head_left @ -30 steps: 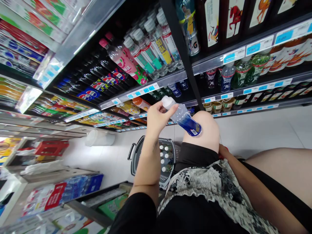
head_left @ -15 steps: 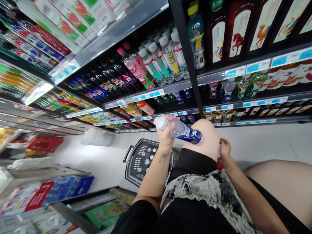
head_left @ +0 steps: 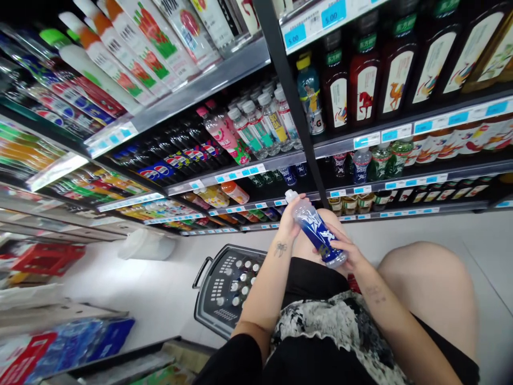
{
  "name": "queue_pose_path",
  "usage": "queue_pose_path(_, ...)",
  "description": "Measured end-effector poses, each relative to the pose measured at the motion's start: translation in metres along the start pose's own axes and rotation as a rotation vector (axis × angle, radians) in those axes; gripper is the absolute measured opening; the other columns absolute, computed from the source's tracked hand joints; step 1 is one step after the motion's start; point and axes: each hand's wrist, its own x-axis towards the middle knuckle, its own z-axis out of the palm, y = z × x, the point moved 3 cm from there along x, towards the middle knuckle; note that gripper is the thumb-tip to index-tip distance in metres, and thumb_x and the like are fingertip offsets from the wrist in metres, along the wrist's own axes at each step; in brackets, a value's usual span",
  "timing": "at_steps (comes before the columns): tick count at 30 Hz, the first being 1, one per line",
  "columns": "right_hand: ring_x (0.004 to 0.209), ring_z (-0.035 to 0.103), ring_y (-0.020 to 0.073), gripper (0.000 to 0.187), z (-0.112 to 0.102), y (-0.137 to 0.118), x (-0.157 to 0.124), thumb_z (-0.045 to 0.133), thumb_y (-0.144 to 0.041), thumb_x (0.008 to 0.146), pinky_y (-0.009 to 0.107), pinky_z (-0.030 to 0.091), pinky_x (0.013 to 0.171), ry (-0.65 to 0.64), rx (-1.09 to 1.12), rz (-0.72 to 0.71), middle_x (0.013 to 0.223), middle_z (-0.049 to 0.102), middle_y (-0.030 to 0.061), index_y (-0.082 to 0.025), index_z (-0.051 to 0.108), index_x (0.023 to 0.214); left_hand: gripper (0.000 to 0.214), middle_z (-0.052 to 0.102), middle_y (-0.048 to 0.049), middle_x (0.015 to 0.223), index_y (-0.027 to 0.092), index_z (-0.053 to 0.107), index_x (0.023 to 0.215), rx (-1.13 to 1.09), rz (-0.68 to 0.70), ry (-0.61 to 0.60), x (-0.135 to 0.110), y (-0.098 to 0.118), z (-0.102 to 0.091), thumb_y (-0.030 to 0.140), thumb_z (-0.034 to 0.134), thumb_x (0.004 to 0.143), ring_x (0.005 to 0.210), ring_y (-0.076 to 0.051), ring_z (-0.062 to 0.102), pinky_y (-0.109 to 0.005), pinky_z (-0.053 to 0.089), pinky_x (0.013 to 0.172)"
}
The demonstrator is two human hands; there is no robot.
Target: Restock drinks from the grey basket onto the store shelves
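A clear drink bottle (head_left: 319, 227) with a blue label and white cap lies tilted over my bent knee, its cap end pointing up and left. Wrapped round its neck end is my left hand (head_left: 292, 218), closed on it. My right hand (head_left: 344, 247) grips the label near the base, fingers across its side. To the left of my left forearm stands a grey basket (head_left: 200, 313) on the floor, holding several white-capped bottles (head_left: 243, 278); the forearm hides part of it.
Shelves of drinks fill the far side, including clear soda bottles (head_left: 276, 128), dark cola bottles (head_left: 176, 144) and dark tea bottles (head_left: 364, 91). A white bucket (head_left: 148, 245) and a red crate (head_left: 50, 258) stand to the left. Blue-wrapped packs (head_left: 108, 334) sit at lower left.
My right hand has come up from beside my knee and taken hold of the bottle's lower end. The bottle has shifted right and tilted more steeply, my left hand still on it.
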Motion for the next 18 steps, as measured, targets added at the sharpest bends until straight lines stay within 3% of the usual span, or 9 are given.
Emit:
queue_pose_path(3, 0.117, 0.068, 0.0317, 0.089, 0.0, 0.0, 0.013, 0.081, -0.039, 0.08, 0.047, 0.06, 0.095, 0.095, -0.111, -0.109, 0.148, 0.057, 0.0074, -0.036, 0.04, 0.158, 0.04, 0.072, -0.0056, 0.092, 0.014, 0.07, 0.099, -0.008, -0.049, 0.037, 0.005, -0.011, -0.011, 0.043, 0.084, 0.075, 0.084, -0.017, 0.067, -0.029, 0.053, 0.088)
queue_pose_path(5, 0.138, 0.054, 0.0322, 0.087, 0.008, -0.005, 0.016, 0.084, -0.039, 0.079, 0.049, 0.047, 0.117, 0.121, -0.276, -0.207, 0.156, 0.05, 0.0066, -0.033, 0.045, 0.156, 0.048, 0.073, -0.0075, 0.095, 0.013, 0.071, 0.1, 0.041, -0.082, 0.02, -0.003, -0.011, -0.017, 0.048, 0.088, 0.072, 0.087, -0.018, 0.068, -0.03, 0.053, 0.088)
queue_pose_path(7, 0.15, 0.04, 0.0304, 0.086, 0.021, -0.01, 0.014, 0.084, -0.037, 0.08, 0.049, 0.032, 0.128, 0.121, -0.474, -0.298, 0.161, 0.043, 0.0064, -0.03, 0.044, 0.157, 0.056, 0.075, -0.0081, 0.101, 0.015, 0.072, 0.107, 0.136, -0.07, 0.026, -0.016, -0.004, -0.025, 0.051, 0.091, 0.067, 0.09, -0.02, 0.069, -0.03, 0.054, 0.085)
queue_pose_path(9, 0.152, 0.037, 0.029, 0.087, 0.036, -0.015, 0.006, 0.08, -0.033, 0.084, 0.048, 0.029, 0.129, 0.106, -0.626, -0.356, 0.163, 0.041, 0.0075, -0.028, 0.04, 0.16, 0.062, 0.075, -0.0073, 0.106, 0.018, 0.071, 0.114, 0.263, -0.009, 0.039, -0.032, 0.012, -0.031, 0.055, 0.09, 0.068, 0.093, -0.021, 0.07, -0.028, 0.055, 0.081)
queue_pose_path(14, 0.145, 0.047, 0.0275, 0.084, 0.061, -0.021, -0.01, 0.074, -0.027, 0.086, 0.044, 0.04, 0.123, 0.112, -0.85, -0.423, 0.159, 0.047, 0.0087, -0.027, 0.038, 0.162, 0.075, 0.074, -0.0093, 0.122, 0.023, 0.066, 0.127, 0.575, 0.064, -0.019, -0.073, 0.053, -0.036, 0.058, 0.09, 0.066, 0.108, -0.028, 0.071, -0.029, 0.058, 0.075)
queue_pose_path(18, 0.139, 0.054, 0.028, 0.082, 0.069, -0.031, 0.017, 0.077, -0.032, 0.084, 0.042, 0.045, 0.118, 0.129, -0.971, -0.448, 0.155, 0.052, 0.0084, -0.026, 0.045, 0.159, 0.089, 0.069, -0.0101, 0.133, 0.027, 0.055, 0.138, 0.558, 0.171, 0.036, -0.081, 0.066, -0.041, 0.051, 0.095, 0.063, 0.113, -0.029, 0.07, -0.032, 0.062, 0.078)
